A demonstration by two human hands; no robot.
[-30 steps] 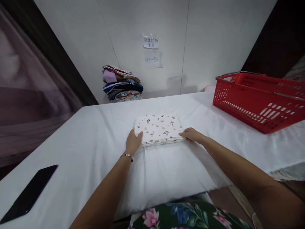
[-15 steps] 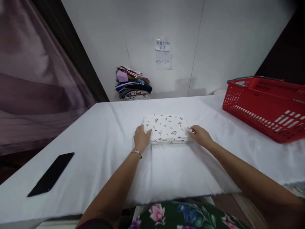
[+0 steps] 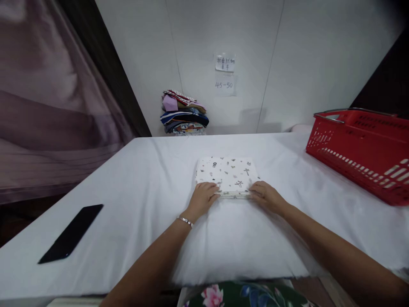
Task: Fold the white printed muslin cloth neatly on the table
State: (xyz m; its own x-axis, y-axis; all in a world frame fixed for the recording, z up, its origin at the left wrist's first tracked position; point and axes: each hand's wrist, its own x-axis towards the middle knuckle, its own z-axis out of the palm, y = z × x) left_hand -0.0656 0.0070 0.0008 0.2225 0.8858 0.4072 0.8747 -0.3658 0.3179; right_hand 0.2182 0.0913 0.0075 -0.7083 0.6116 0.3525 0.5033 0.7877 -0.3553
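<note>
Cloth [image 3: 228, 170], printed and folded flat, lies on the table [image 3: 140, 179] just beyond the hands in the head view. The left hand [image 3: 203, 198] grips its near left corner, the right hand [image 3: 267, 196] its near right. Left of them lies a phone [image 3: 70, 233]; farther beyond, a fabric stack [image 3: 184, 115]; rightward, a basket [image 3: 361, 149].

Both arms [image 3: 335, 245] stretch forward, angling inward, left hand [image 3: 203, 198] and right hand [image 3: 267, 197] (fingers bent, I notice) slightly apart.
</note>
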